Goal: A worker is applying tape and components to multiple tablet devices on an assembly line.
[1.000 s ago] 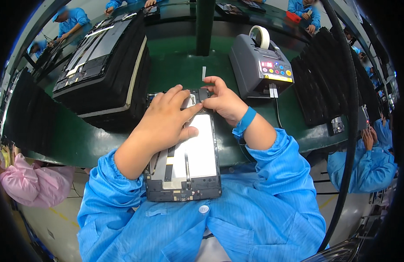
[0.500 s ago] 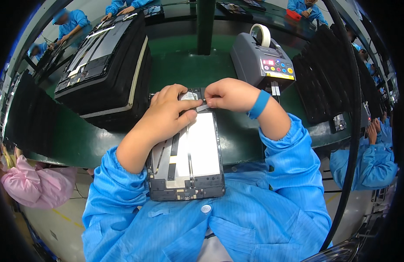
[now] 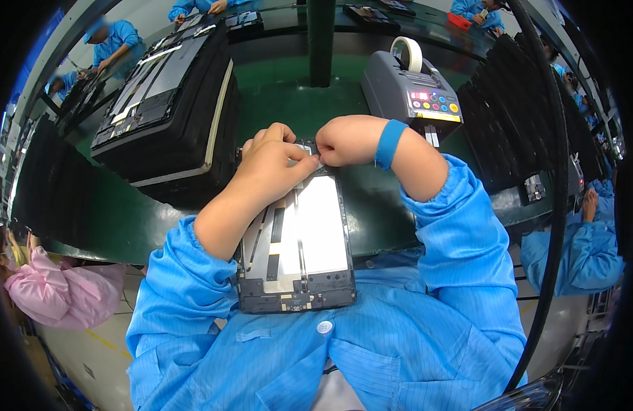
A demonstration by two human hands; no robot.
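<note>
In front of me lies an opened tablet [image 3: 323, 226], its inside facing up, with a white-silver panel, dark flex strips and a black lower board. My left hand [image 3: 270, 163] reaches over its far end, fingers curled, thumb and forefinger closing at a short pale strip of tape [image 3: 320, 165]. From the right, my right hand [image 3: 350, 140] comes in closed, its fingertips pinched at the same strip, against the left thumb. Most of the strip is hidden by the fingers. A blue band [image 3: 390, 144] circles my right wrist.
To the left stands a tall stack of black trays [image 3: 172, 137] with a tablet assembly on top. A grey tape dispenser [image 3: 412, 92] is at the back right, beside more black trays [image 3: 511, 116]. A dark post [image 3: 321, 44] and a hanging cable [image 3: 557, 205] cross the view. Co-workers sit around.
My left hand has gone from fingers spread flat to curled, its thumb moving up to the strip. My right hand has shifted slightly left, and less of the strip shows.
</note>
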